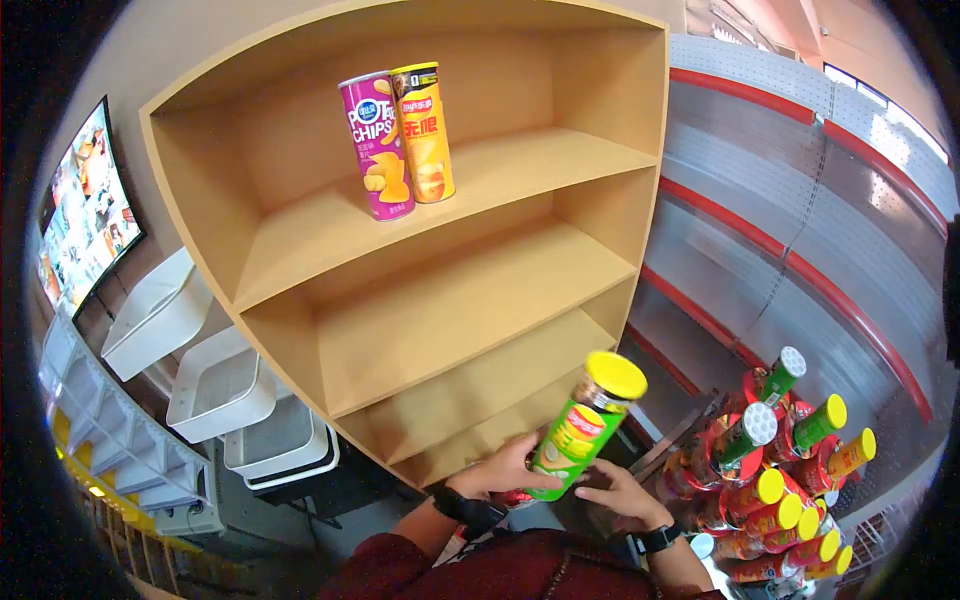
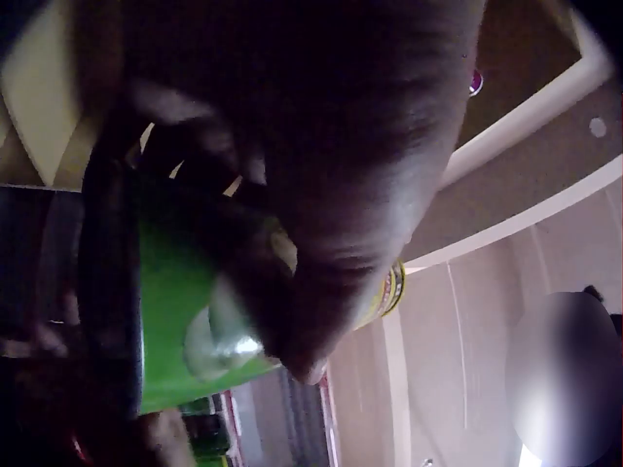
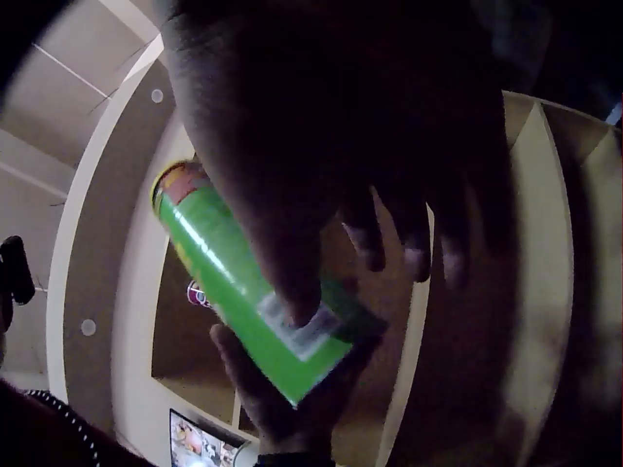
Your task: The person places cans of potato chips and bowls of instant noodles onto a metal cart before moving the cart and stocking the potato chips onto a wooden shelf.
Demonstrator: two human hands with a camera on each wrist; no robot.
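Observation:
My left hand (image 1: pixel 505 470) grips a green chip can (image 1: pixel 575 440) with a yellow lid near its lower end. The can leans to the right in front of the wooden shelf. In the left wrist view, the thumb and fingers wrap round the green can (image 2: pixel 185 331). Beside the can's base is my right hand (image 1: pixel 625 497), its fingers loosely extended and nothing gripped in them. The right wrist view shows its thumb overlapping the label on the green can (image 3: pixel 229 253), with the other fingers off the can.
A wooden shelf (image 1: pixel 470 290) holds a purple chip can (image 1: pixel 378 150) and a yellow chip can (image 1: pixel 425 135) on its top level. Many chip cans (image 1: pixel 790 520) in red containers crowd the lower right. White bins (image 1: pixel 225 385) hang at left, below a screen (image 1: pixel 90 210). Red-edged metal shelving (image 1: pixel 780 200) stands right.

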